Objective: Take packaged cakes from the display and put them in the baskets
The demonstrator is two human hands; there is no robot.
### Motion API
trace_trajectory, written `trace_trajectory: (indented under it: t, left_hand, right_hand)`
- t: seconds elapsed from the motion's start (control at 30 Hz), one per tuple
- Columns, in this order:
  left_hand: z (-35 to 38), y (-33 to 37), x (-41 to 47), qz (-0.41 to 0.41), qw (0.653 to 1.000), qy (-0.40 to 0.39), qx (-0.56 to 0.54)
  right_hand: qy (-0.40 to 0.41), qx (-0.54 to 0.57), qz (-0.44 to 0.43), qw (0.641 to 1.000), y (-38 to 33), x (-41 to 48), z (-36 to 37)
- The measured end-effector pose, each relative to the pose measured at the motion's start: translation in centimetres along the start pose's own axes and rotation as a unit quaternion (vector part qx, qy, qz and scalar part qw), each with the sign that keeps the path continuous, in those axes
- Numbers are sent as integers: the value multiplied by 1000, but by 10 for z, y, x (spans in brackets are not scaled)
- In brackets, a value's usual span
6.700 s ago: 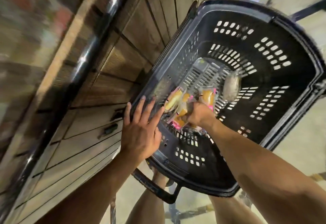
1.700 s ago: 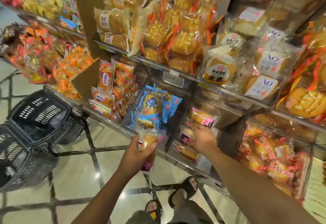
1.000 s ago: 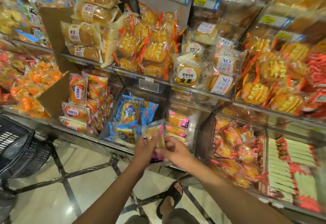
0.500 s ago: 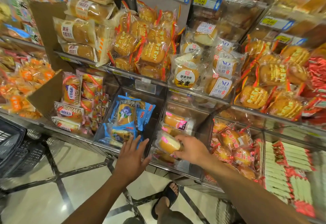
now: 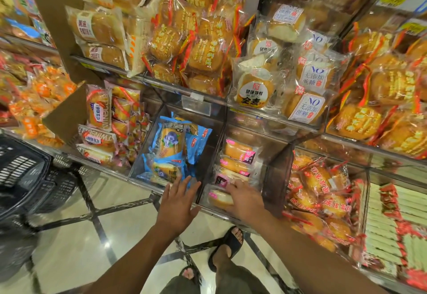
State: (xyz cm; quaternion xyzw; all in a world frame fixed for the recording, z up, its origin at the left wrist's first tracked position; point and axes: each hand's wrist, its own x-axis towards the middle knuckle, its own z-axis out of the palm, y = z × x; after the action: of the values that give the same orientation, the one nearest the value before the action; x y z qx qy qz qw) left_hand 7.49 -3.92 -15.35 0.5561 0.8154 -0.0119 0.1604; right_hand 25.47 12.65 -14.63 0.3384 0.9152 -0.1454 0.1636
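Observation:
Pink-labelled packaged cakes (image 5: 238, 151) lie stacked in a clear bin on the lowest display shelf. My right hand (image 5: 246, 201) reaches into that bin and rests on the front packs, with the fingers lying fairly flat over a cake (image 5: 220, 199). Its thumb is hidden. My left hand (image 5: 178, 201) hovers with spread fingers and holds nothing, just in front of the neighbouring bin of blue-wrapped cakes (image 5: 172, 142). A black basket (image 5: 20, 173) stands on the floor at far left, and a second basket (image 5: 60, 187) is partly behind it.
Shelves of wrapped breads and cakes (image 5: 208, 46) fill the view above and to both sides. Red-wrapped buns (image 5: 321, 192) crowd the bin to the right. A cardboard flap (image 5: 67, 118) juts out at left. My sandalled foot (image 5: 227, 245) stands on the tiled floor below.
The right hand has set the cake it carried down into the bin and now lies on the packs. My left hand has shifted slightly right, still with nothing in it. The camera moved closer.

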Motion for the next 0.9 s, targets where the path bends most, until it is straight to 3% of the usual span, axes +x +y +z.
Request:
trace_trajectory:
  t: [0.2,0.33,0.57,0.9]
  left_hand:
    - [-8,-2,-8,1,1000,22,-2]
    - [-18,-3,-19,9,1000,24,-13]
    - [-65,18,-32,98,993,54,-35]
    - [-170,121,-22,231,960,156,32]
  right_hand:
    - [-25,72,33,997,8,-9,-32]
    - [34,101,61,992,11,-30,-59]
    - [129,128,106,978,13,-87,-112]
    - [276,107,156,942,63,-196,-179]
